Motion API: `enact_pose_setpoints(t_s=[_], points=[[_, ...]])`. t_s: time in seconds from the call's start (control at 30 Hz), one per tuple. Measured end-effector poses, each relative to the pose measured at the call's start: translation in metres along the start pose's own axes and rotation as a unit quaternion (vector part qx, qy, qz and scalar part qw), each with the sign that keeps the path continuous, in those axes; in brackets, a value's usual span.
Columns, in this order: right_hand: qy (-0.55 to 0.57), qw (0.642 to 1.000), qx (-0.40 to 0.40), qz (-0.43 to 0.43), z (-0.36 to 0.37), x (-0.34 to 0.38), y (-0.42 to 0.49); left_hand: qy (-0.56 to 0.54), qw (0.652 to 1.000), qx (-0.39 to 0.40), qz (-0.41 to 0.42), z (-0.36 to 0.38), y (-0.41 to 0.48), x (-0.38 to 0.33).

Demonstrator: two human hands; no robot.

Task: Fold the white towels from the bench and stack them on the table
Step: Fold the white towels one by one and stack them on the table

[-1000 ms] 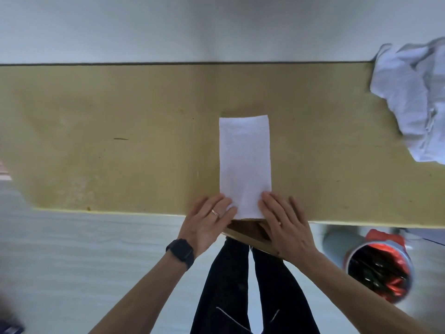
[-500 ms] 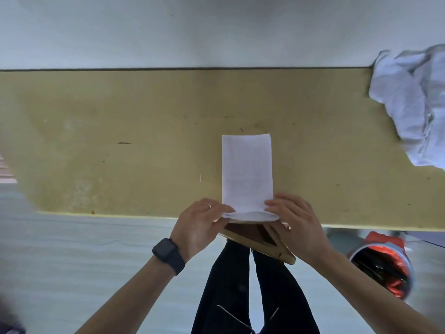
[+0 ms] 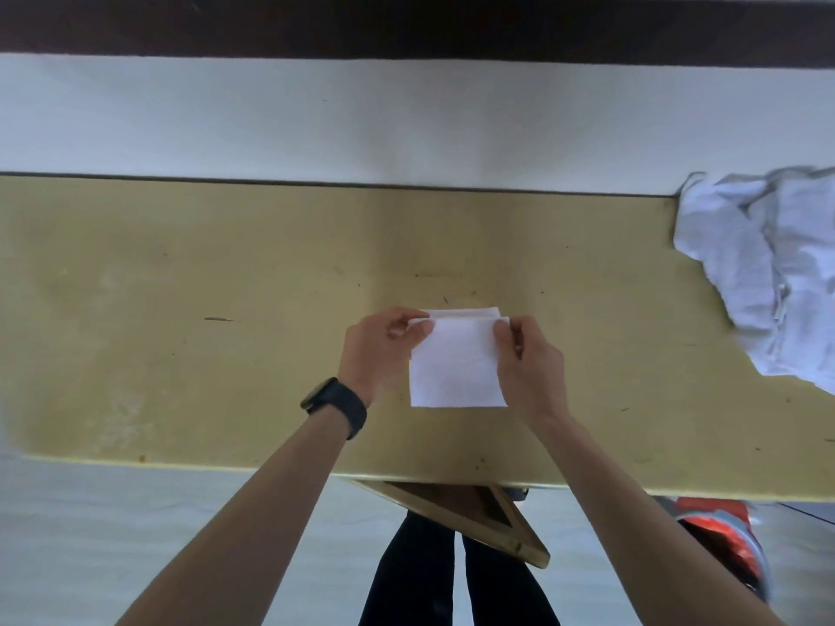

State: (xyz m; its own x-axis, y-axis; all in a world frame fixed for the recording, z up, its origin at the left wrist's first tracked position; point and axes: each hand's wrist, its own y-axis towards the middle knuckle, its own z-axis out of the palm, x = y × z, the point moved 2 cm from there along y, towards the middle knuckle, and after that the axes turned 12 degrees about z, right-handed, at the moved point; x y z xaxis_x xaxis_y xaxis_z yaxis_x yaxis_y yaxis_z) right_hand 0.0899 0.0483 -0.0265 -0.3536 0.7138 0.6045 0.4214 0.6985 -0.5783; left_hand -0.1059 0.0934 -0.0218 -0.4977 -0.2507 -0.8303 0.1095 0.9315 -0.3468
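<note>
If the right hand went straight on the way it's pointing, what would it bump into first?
Probably nothing on the table: beyond the folded towel that the right hand pinches, the yellow top looks bare up to the white wall. The crumpled towel pile lies off to the right.

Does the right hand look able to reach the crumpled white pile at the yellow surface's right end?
Likely yes once freed: the right hand pinches the folded towel, but only bare yellow surface lies between it and the pile.
</note>
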Motion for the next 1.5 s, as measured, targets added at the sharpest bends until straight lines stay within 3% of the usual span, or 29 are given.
enact_pose_setpoints(t_s=[0.4,0.7,0.77,0.83,0.93,1.0,1.1,1.27,1.4,1.5], points=[[-0.139,0.988,-0.065,0.017,0.010,0.011,0.019,0.010,0.997,-0.072,-0.012,0.006,0.019,0.008],[-0.216,0.970,-0.111,0.000,0.008,0.017,0.018,0.159,0.985,-0.048,0.042,0.010,0.018,-0.001],[-0.220,0.964,-0.151,-0.019,0.005,0.013,0.011,0.268,0.956,-0.053,0.108,0.013,0.009,-0.002],[-0.204,0.954,-0.199,-0.091,0.004,0.005,0.000,0.363,0.903,-0.076,0.216,0.020,-0.007,0.002],[-0.223,0.932,-0.190,-0.215,0.018,-0.010,-0.017,0.395,0.869,-0.043,0.296,0.039,-0.026,0.023],[-0.277,0.918,-0.134,-0.250,0.031,-0.022,-0.016,0.406,0.867,-0.008,0.287,0.049,-0.029,0.035],[-0.327,0.914,-0.075,-0.228,0.036,-0.036,-0.003,0.413,0.871,0.045,0.261,0.054,-0.025,0.043],[-0.359,0.908,-0.048,-0.211,0.037,-0.041,0.001,0.414,0.875,0.080,0.236,0.053,-0.025,0.045],[-0.292,0.935,-0.049,-0.194,0.026,-0.037,-0.005,0.399,0.881,0.057,0.246,0.049,-0.030,0.038],[-0.190,0.969,-0.102,-0.121,0.010,-0.024,-0.011,0.322,0.937,-0.036,0.132,0.040,-0.033,0.019]])
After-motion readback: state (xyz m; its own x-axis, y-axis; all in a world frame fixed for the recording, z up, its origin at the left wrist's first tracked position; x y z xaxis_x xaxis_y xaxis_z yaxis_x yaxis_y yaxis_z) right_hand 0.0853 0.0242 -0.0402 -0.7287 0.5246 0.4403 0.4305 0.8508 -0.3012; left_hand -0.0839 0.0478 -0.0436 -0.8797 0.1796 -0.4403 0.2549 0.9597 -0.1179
